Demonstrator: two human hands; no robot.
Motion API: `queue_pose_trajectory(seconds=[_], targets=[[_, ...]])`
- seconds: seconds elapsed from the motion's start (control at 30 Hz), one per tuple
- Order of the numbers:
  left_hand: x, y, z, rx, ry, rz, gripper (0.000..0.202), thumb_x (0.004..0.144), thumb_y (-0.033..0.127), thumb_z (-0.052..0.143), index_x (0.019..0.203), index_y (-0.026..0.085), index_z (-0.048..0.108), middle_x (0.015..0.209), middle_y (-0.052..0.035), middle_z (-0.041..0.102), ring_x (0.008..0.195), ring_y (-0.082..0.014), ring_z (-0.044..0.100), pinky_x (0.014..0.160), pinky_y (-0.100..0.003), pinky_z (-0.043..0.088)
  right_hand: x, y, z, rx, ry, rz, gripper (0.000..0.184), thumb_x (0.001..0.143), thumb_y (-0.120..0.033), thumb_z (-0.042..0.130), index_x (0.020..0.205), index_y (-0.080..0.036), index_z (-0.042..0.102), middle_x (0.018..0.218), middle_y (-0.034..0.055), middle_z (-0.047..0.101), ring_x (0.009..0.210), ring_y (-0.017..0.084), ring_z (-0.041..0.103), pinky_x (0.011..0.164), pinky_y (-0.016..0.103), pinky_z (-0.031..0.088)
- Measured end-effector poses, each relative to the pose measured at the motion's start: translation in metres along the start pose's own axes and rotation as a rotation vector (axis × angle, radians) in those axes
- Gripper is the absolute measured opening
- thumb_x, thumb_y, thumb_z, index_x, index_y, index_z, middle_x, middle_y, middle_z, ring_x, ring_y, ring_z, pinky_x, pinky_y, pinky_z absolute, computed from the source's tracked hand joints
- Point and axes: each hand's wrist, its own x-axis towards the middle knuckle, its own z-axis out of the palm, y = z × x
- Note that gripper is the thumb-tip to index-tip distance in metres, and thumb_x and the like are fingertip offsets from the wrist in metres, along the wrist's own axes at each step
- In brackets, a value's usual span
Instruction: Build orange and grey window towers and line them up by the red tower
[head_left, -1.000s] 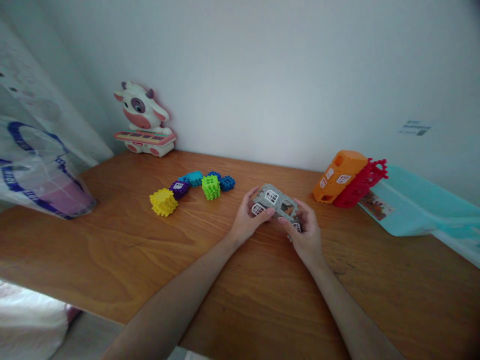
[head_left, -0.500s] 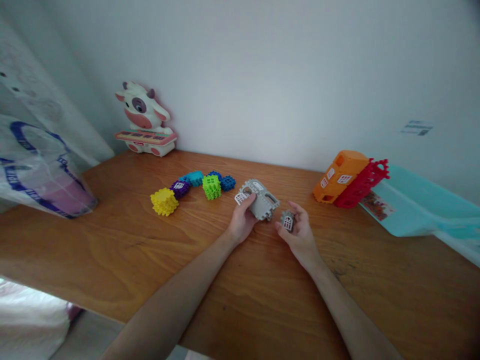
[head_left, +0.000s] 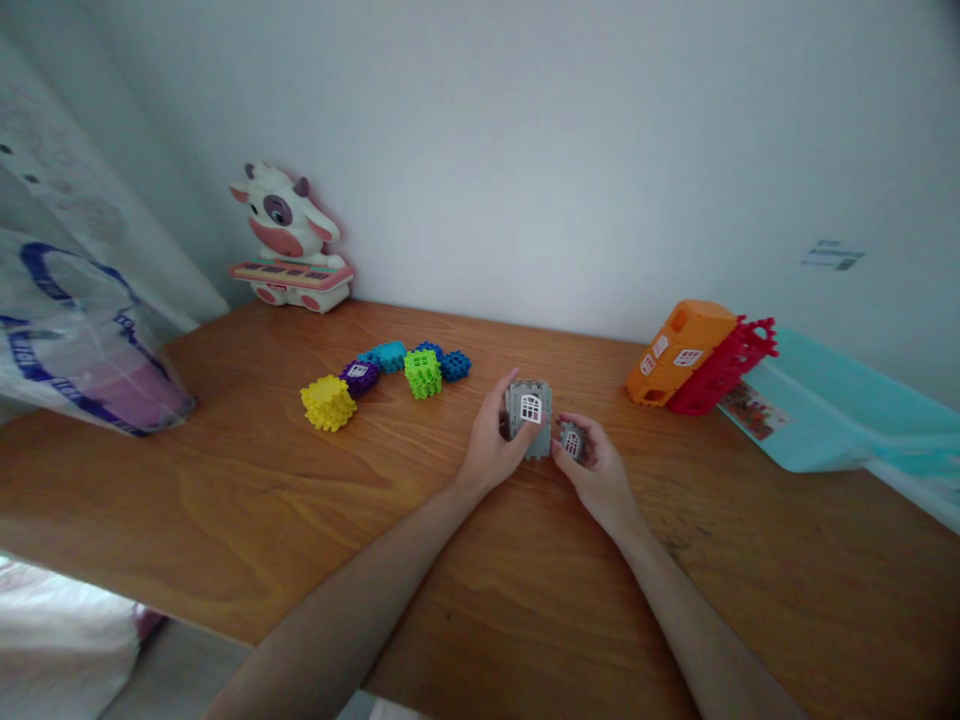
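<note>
The left hand (head_left: pixel 493 442) grasped a grey window block (head_left: pixel 531 420), its left side hidden behind that hand. Just beside it, the right hand (head_left: pixel 598 476) cupped a smaller grey piece (head_left: pixel 572 441), mostly covered, so its full shape was hard to make out. A yellow block (head_left: pixel 328 403) lay left of the grip, an orange panel (head_left: pixel 679 352) right.

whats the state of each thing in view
left hand, gripping grey wall piece
grey wall piece, upright, white window facing up
right hand, cupping small grey piece
small grey piece, held in fingers
yellow block, resting on table
orange toy panel, tilted against red panel
red toy panel, tilted
cow toy, standing by wall
</note>
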Motion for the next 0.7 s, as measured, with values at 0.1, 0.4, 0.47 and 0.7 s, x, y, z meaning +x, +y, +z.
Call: queue_pose_trajectory(seconds=[0.1,0.4,0.47,0.7], targets=[[0.002,-0.001,-0.003,0.162,-0.059,0.089,0.083,0.067,0.026,0.086,0.142,0.026,0.050,0.112,-0.0079,0.072,0.089,-0.0198,0.070,0.080,-0.027,0.056,-0.001,-0.004,0.001,0.057,-0.033,0.029,0.043,0.077,-0.044,0.075,0.112,-0.024,0.060,0.105,0.0082,0.072,0.095,0.024,0.070,0.089,0.045,0.058],[0.013,-0.010,-0.010,0.002,-0.004,0.143,0.044,0.090,0.049,0.062,0.125,0.023,0.066,0.124,-0.0063,0.069,0.123,-0.0226,0.060,0.109,-0.033,0.043,-0.004,-0.005,0.008,0.132,-0.016,0.037,0.049,0.072,-0.050,0.080,0.107,-0.024,0.060,0.107,0.0109,0.074,0.098,0.025,0.072,0.091,0.047,0.058],[0.015,-0.012,-0.010,0.003,0.010,0.151,0.041,0.094,0.051,0.054,0.122,0.023,0.068,0.122,-0.0051,0.071,0.124,-0.0217,0.060,0.112,-0.032,0.041,-0.005,-0.006,0.008,0.121,-0.030,0.027,0.047,0.073,-0.050,0.079,0.107,-0.024,0.060,0.108,0.0108,0.074,0.097,0.025,0.071,0.091,0.048,0.058],[0.015,-0.009,-0.009,0.122,-0.009,0.124,0.041,0.089,0.046,0.065,0.124,0.025,0.066,0.119,-0.0040,0.071,0.110,-0.0213,0.064,0.100,-0.031,0.049,-0.006,-0.010,0.009,0.128,-0.031,-0.003,0.046,0.075,-0.045,0.078,0.113,-0.024,0.060,0.115,0.0116,0.071,0.099,0.025,0.070,0.090,0.047,0.058]])
